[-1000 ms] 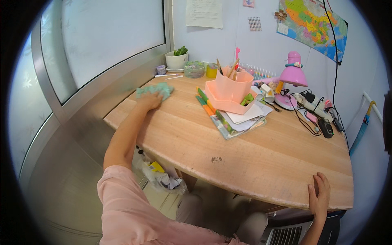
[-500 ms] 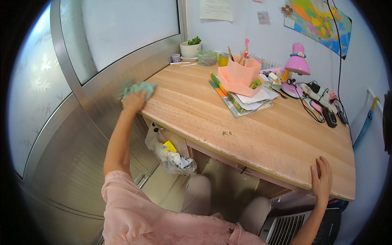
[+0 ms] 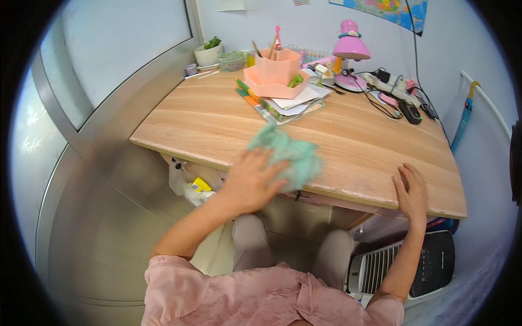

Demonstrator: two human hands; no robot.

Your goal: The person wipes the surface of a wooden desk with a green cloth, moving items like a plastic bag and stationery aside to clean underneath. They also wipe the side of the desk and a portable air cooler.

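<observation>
A crumpled green cloth (image 3: pixel 299 158) lies over the front edge of the wooden desk (image 3: pixel 370 155). My left hand (image 3: pixel 251 178) holds it, palm down with fingers spread over the near side of the cloth; both are a little blurred. At the desk's right front edge rests my right hand (image 3: pixel 411 191), holding nothing, its fingers apart and lightly bent on the top. Beyond the cloth stands a pink pen holder (image 3: pixel 276 70) with pens in it, on papers and a booklet (image 3: pixel 296 106).
A pink lamp (image 3: pixel 350 48), a power strip with cables (image 3: pixel 389 84) and a black device (image 3: pixel 410 111) line the back right. A potted plant (image 3: pixel 209 53) stands back left. Below the edge hang a plastic bag (image 3: pixel 182 182) and, at right, a heater-like appliance (image 3: pixel 380 267) stands.
My left hand has swept the cloth from the desk's left end to the middle of its front edge. The right hand stays at the right edge; the view has shifted.
</observation>
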